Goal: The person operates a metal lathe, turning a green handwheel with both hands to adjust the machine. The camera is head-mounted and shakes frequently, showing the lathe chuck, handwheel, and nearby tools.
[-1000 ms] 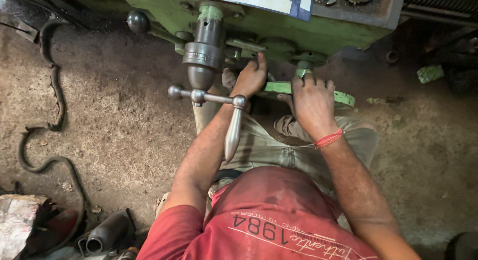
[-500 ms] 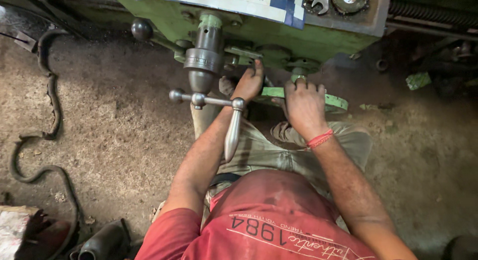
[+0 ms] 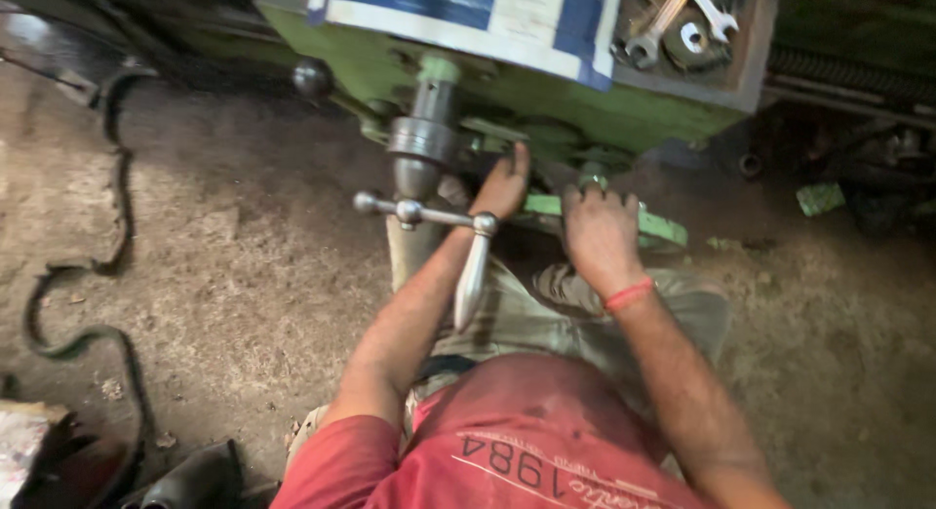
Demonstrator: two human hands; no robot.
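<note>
Hands at mid-frame: left hand [image 3: 502,189] presses the green machine [image 3: 507,99], fingers flat; right hand [image 3: 598,231] clasps the green handwheel [image 3: 659,226], seemingly turning it.

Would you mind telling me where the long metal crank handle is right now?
In the head view, the metal crank handle hangs at centre, below the green machine, just beside the left hand and left of the right hand.
</note>
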